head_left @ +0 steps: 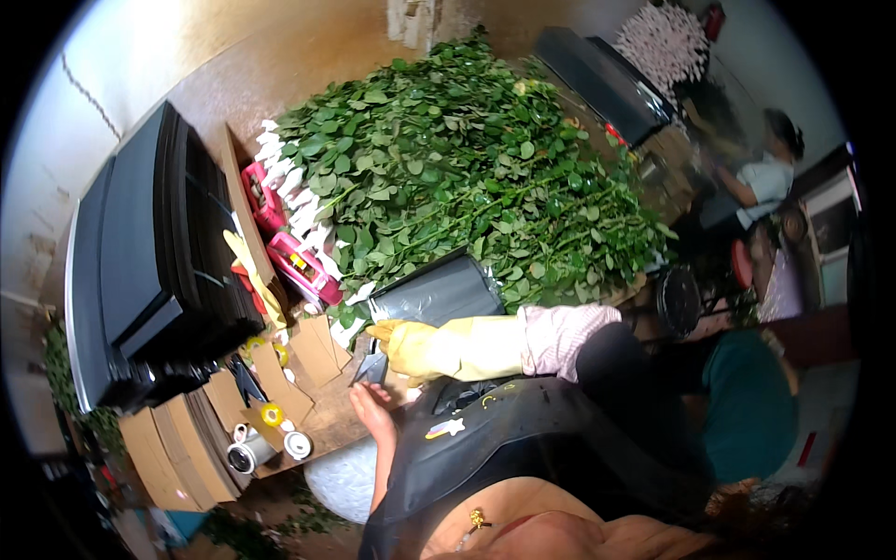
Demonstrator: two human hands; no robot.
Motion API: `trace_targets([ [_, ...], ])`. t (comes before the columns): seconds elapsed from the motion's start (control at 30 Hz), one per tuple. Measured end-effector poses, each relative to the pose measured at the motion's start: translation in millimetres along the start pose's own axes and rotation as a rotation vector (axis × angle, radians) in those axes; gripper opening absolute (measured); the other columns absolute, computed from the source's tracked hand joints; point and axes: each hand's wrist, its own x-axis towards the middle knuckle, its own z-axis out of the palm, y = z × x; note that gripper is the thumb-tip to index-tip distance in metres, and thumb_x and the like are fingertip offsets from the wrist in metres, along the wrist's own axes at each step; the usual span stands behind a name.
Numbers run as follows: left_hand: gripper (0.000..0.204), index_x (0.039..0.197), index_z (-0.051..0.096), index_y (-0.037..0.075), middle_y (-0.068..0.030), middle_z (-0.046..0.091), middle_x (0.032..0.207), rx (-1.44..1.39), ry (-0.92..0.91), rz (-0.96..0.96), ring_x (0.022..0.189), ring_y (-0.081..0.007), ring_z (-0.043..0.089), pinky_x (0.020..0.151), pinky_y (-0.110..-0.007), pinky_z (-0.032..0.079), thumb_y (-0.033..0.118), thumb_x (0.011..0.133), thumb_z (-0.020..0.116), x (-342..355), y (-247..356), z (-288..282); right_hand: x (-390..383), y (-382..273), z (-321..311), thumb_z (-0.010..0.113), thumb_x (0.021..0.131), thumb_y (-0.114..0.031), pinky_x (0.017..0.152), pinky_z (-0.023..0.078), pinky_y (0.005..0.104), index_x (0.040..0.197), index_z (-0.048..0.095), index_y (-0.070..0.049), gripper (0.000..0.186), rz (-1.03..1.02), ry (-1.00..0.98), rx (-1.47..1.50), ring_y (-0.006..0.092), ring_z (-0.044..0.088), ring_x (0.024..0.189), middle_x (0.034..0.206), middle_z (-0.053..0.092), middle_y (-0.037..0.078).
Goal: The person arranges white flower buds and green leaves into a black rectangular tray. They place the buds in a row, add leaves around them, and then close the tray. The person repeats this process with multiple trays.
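Observation:
My right hand (397,350), in a long yellow rubber glove, has bent fingers at the lower left of a glossy dark wrapping sheet (434,289); what they hold, if anything, I cannot make out. Just below it, my bare left hand (371,403) has loosely curved, parted fingers beside a dark grey object (371,364) on the wooden worktable (331,415). A big pile of leafy rose stems (457,159) fills the table behind, white wrapped heads (289,187) along its left side. Scissors (245,381), tape rolls (273,414) and cardboard pieces (319,345) lie to the left.
A tall stack of dark sheets (168,252) stands at left, near pink crates (299,266), a loose yellow glove (257,275) and stacked cardboard (168,448). Another person (761,187) works at the upper right beside dark sheets (597,84). A round black object (677,299) stands at right.

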Motion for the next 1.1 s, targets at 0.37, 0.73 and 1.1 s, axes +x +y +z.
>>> trace_targets([
  [0.37,0.060,0.143,0.047,0.003,-0.0140,0.054,0.142,0.008,-0.739,-0.208,0.138,-0.0255,0.047,0.116,-0.044,0.036,0.050,0.105,0.049,53,47,67,-31,-28,-195,0.073,0.079,-0.039,0.117,0.033,0.0570,0.057,0.069,-0.002,0.044,0.209,0.297,0.174,0.0395,0.058,0.119,0.085,0.072,0.015],
  [0.73,0.095,0.157,0.035,0.015,-0.0067,0.053,0.146,-0.644,-1.135,-0.518,0.131,-0.0247,0.054,0.111,-0.044,0.044,0.084,0.090,0.034,-59,94,166,-233,-196,-170,0.048,0.104,-0.048,0.121,0.026,0.0524,0.153,0.036,-0.002,0.068,1.484,1.319,0.542,0.0330,0.041,0.144,0.153,0.045,0.020],
  [1.1,0.100,0.131,0.061,0.007,-0.0176,0.028,0.165,0.013,-1.674,0.654,0.156,-0.0351,0.010,0.124,-0.054,0.005,0.080,0.095,0.003,-272,20,243,-412,-454,-100,0.044,0.106,-0.048,0.120,0.028,0.0496,0.153,0.035,-0.003,0.066,1.674,1.910,1.114,0.0298,0.041,0.142,0.154,0.043,0.019],
])
